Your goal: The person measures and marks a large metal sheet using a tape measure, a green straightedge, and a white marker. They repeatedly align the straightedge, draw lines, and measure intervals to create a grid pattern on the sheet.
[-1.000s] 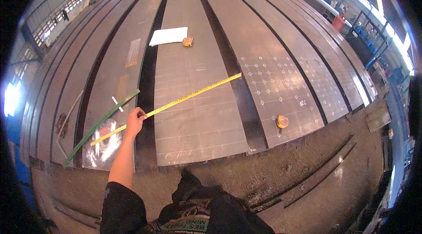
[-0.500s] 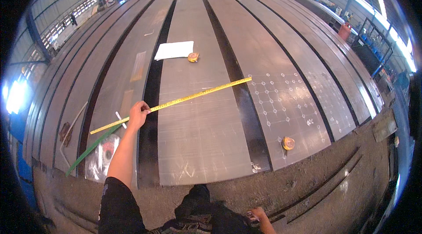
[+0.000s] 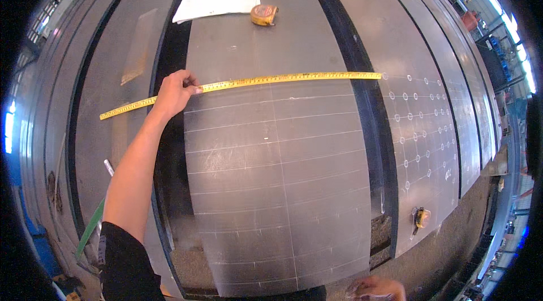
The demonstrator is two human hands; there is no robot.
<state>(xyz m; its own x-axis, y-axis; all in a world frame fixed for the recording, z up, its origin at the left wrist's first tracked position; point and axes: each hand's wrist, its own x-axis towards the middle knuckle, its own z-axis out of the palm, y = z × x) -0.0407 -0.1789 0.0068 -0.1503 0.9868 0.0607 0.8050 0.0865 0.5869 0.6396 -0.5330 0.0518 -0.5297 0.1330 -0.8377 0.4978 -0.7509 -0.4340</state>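
Observation:
My left hand [image 3: 174, 93] reaches out over the dark gap at the left edge of a grey steel plate [image 3: 271, 154] marked with a grid of chalk lines. Its fingers pinch a long yellow measuring tape [image 3: 294, 78]. The tape lies flat across the plate, from the neighbouring plate on the left to the plate on the right. Only part of my right hand [image 3: 376, 288] shows, blurred, at the bottom edge, and I cannot tell what it holds.
A yellow tape measure case [image 3: 264, 14] and a white sheet [image 3: 218, 0] lie farther up the plate. The right plate [image 3: 424, 125] carries rows of small chalk circles and a small yellow-black tool [image 3: 419, 217]. A green strip [image 3: 90, 227] lies at lower left.
The view has closed in on the plate. The tape has swung from a slant to nearly level across the plate, with my left hand still on it.

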